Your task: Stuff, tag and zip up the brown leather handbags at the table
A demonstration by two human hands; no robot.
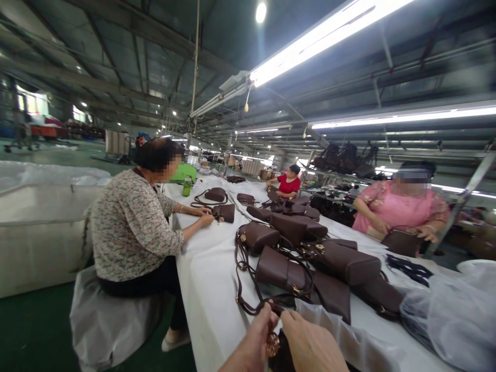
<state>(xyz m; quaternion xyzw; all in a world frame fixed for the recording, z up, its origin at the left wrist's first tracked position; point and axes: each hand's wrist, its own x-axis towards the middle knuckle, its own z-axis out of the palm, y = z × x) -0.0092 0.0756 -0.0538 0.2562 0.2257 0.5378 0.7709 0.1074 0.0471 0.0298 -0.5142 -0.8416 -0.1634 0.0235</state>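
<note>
At the near edge of the table, my left hand [259, 330] is closed, thumb and fingers pinching the dark brown bag strap [251, 310]. My right hand [308, 341] is close beside it, back of the hand up, with its fingers curled toward the same strap; the fingertips are mostly hidden. Between my wrists hangs a round gold charm [272, 345], above part of a dark brown handbag [285, 354]. Just ahead lies a pile of similar brown handbags [279, 268] with gold fittings and looped straps. A clear plastic sheet [329, 320] lies right of my hands.
White cloth covers the long table [209, 289]. A co-worker [135, 222] on the left handles a small brown bag [223, 213]. Another person in pink [406, 206] holds a bag at right. Clear plastic bags [457, 315] sit at the right; a green bottle [187, 187] stands farther back.
</note>
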